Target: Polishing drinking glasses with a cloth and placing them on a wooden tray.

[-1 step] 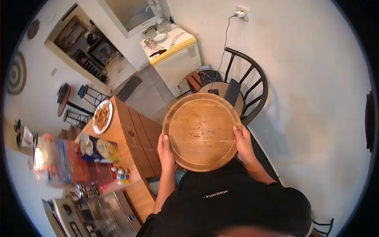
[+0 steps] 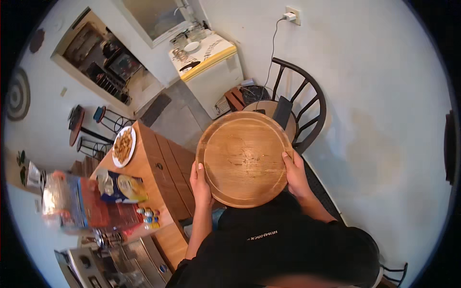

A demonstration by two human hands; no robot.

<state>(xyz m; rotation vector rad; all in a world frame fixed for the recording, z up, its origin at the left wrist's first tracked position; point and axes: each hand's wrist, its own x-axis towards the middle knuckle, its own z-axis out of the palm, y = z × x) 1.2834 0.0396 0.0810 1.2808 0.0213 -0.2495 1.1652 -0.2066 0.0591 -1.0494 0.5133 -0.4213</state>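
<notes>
A round wooden tray [image 2: 245,158] with a raised rim is held in front of my body, its scratched face turned up toward me. My left hand [image 2: 201,187] is closed on its left edge, thumb lying over the rim. On the opposite edge my right hand [image 2: 297,176] grips the rim the same way, thumb on top. The fingers beneath the tray are hidden on both sides.
At left, a wooden counter [image 2: 156,192] bears a white plate [image 2: 118,161] of food, a blue-and-yellow bag [image 2: 122,187] and plastic containers [image 2: 72,197]. A steel machine [image 2: 110,266] stands nearer. Beyond the tray are a black chair [image 2: 317,115] and a white chest [image 2: 213,79].
The view has shifted very slightly. Both hands keep their hold on the tray, which stays almost in place.
</notes>
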